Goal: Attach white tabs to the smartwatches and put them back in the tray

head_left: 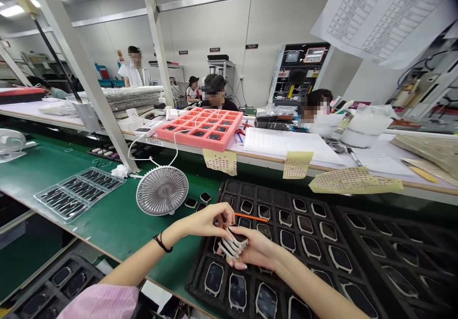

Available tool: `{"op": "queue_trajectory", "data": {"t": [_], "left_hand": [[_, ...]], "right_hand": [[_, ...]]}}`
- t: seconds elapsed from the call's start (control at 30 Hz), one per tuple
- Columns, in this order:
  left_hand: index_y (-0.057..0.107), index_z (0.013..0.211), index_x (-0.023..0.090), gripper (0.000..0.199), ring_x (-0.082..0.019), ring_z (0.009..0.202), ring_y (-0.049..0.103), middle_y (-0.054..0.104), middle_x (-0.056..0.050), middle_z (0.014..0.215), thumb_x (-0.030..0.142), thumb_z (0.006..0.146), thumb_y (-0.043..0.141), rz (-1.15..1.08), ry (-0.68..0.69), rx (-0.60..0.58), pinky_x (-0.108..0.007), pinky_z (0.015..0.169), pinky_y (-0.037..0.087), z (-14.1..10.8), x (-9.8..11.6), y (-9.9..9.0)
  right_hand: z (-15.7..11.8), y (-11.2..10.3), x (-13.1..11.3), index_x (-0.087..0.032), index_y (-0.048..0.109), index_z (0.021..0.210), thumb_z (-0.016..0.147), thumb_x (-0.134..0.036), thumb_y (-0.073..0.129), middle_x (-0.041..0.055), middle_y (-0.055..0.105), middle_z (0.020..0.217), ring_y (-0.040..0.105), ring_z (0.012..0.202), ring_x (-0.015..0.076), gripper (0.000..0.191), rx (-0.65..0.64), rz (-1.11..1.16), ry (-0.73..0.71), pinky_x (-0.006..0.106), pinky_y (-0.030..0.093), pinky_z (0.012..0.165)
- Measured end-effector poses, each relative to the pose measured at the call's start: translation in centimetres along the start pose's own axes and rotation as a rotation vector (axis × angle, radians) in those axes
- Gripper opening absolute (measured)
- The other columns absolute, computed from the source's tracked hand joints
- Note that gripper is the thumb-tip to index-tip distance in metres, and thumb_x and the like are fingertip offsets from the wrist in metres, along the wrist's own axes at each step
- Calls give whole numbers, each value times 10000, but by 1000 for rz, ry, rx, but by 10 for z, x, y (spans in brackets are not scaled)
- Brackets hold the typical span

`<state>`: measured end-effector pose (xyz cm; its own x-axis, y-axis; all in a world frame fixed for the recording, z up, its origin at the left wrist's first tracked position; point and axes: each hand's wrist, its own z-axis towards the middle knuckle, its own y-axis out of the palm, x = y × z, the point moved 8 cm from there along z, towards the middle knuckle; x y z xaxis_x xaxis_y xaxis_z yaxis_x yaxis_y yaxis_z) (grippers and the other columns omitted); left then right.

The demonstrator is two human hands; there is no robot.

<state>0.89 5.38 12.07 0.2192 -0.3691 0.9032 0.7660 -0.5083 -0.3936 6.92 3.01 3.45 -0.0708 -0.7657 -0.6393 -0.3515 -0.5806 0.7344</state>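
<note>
My right hand [255, 249] is wrapped round a small stack of watch cases [233, 246] with pale frames, held above a black foam tray [229, 183]. The fingers of my left hand [214, 218] are bent against the upper left side of the stack. An orange stick [250, 217] points right from the fingers of my left hand; its near end is hidden. Below the hands, watch cases with dark screens, such as one watch case [237, 292], lie in the tray's compartments.
A round fan [162, 190] stands left of the tray, beside a clear tray of dark strips [80, 192]. Loose watch pieces [191, 203] lie nearby. A pink foam tray [200, 129] sits on the raised shelf. Several people are beyond it. Another black tray [393, 228] is at right.
</note>
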Motion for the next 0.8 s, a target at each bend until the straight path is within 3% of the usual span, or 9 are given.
{"op": "queue_trajectory", "data": {"t": [0.13, 0.23, 0.3, 0.37, 0.47, 0.57, 0.67, 0.8], "left_hand": [[548, 875, 154, 389, -131, 730, 561, 568, -30, 881, 413, 696, 777, -34, 16, 31, -258, 628, 486, 25, -2, 2], [576, 1036, 168, 467, -181, 843, 605, 614, -57, 956, 369, 678, 798, 4, -5, -22, -311, 729, 508, 48, -6, 14], [533, 1221, 206, 620, -241, 1025, 577, 591, -99, 1135, 305, 672, 804, 95, 7, -79, -373, 852, 490, 63, -7, 32], [418, 1371, 246, 816, -290, 1129, 525, 531, -124, 1259, 221, 651, 802, 183, 13, -73, -439, 942, 443, 79, -11, 53], [371, 1418, 235, 834, -334, 1176, 480, 513, -143, 1298, 64, 667, 690, 235, 17, 102, -496, 1009, 371, 102, -20, 79], [459, 1355, 206, 753, -327, 1200, 466, 549, -139, 1271, -58, 652, 505, 213, 60, 263, -497, 1044, 333, 120, -28, 96], [517, 1289, 204, 704, -311, 1164, 514, 595, -133, 1214, -70, 644, 455, 241, 98, 290, -491, 1014, 379, 133, -37, 100], [558, 1222, 199, 583, -308, 1135, 560, 623, -127, 1202, 10, 672, 588, 344, 176, 284, -510, 1062, 348, 137, -41, 86]], "right_hand": [[-21, -14, -14, -127, 570, 851, 779, -517, 593, 103, 678, 757, 621, 541, 168, 398, 119, -63, -105, 231, 325, 400], [-48, -43, -36, -147, 563, 1074, 783, -517, 579, 75, 679, 795, 617, 551, 175, 470, 365, -301, -249, 255, 393, 432], [-75, -65, -58, -216, 455, 1291, 782, -480, 601, 84, 683, 975, 659, 734, 218, 592, 603, -561, -374, 296, 471, 535], [-102, -81, -77, -268, 345, 1401, 782, -448, 614, 99, 607, 1229, 609, 1046, 267, 698, 833, -793, -505, 374, 496, 765], [-128, -94, -89, -227, 264, 1461, 800, -415, 587, 130, 469, 1412, 447, 1285, 304, 760, 1042, -958, -630, 444, 338, 1025], [-134, -104, -87, -202, 157, 1495, 803, -353, 565, 159, 478, 1403, 496, 1243, 319, 818, 1117, -932, -668, 451, 345, 1017], [-136, -110, -87, -232, 174, 1487, 804, -321, 575, 131, 527, 1357, 512, 1226, 297, 797, 1125, -884, -723, 450, 336, 1031], [-137, -117, -94, -262, 306, 1434, 754, -342, 675, 79, 597, 1243, 521, 1203, 245, 778, 944, -689, -759, 412, 330, 1049]]}}
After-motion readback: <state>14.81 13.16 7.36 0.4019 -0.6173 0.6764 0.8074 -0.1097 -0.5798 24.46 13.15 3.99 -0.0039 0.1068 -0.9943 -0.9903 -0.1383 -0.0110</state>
